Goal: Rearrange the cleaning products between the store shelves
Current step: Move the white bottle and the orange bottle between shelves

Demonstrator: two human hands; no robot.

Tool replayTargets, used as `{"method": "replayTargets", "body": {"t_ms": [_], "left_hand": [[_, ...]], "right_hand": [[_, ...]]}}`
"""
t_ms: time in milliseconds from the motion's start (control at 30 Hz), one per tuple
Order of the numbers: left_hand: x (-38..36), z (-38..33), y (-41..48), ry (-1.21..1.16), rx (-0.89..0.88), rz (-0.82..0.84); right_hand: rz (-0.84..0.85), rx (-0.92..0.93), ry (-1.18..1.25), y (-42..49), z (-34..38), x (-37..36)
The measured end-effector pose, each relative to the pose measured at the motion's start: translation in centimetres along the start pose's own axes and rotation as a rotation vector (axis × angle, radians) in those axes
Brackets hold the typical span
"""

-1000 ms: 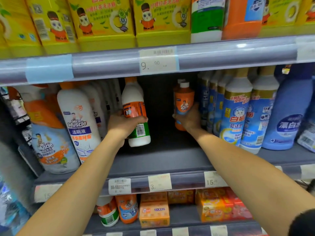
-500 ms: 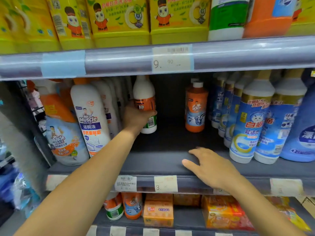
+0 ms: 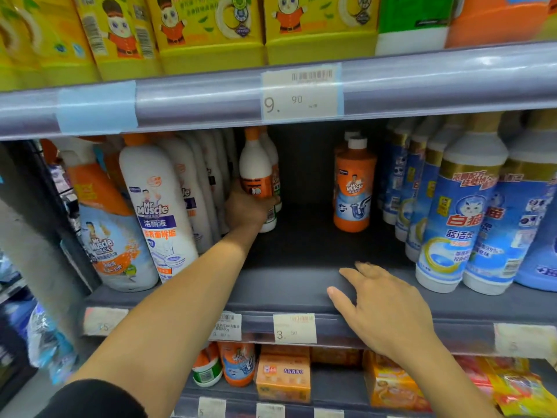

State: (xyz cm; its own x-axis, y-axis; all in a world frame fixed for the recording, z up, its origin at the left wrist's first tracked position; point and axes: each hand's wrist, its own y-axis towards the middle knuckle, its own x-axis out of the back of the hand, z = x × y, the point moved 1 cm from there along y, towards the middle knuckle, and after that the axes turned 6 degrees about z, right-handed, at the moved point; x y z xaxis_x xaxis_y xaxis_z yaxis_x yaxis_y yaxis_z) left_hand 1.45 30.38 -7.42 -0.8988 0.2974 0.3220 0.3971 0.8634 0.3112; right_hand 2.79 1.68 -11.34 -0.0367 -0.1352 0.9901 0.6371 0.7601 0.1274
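Placement: left hand clasps white bottle at shelf rear, right hand splayed empty at front edge; next, release.

The left hand covers the lower label of the white plastic bottle with an orange label at ten o'clock, and most of its fingers are out of sight behind that bottle. Behind the orange round drain-cleaner bottle with a white cap at one o'clock, only the cap of a second bottle shows. The yellow cartons at twelve o'clock are cut off by the top edge, the pale blue plastic bottle at three o'clock by the right edge, and the small print on the white price tag at six o'clock is too blurred to read.
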Motion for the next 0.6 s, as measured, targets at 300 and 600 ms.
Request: {"method": "replayTargets", "body": {"t_ms": [300, 600], "left_hand": [[-1.3, 2.0, 0.2, 0.098, 0.073, 0.085], [-1.3, 2.2, -0.3, 0.13, 0.128, 0.145]], "right_hand": [[-0.01, 0.011, 0.007, 0.0, -0.1, -0.2], [0.002, 0.014, 0.036, -0.2, -0.1, 0.0]]}}
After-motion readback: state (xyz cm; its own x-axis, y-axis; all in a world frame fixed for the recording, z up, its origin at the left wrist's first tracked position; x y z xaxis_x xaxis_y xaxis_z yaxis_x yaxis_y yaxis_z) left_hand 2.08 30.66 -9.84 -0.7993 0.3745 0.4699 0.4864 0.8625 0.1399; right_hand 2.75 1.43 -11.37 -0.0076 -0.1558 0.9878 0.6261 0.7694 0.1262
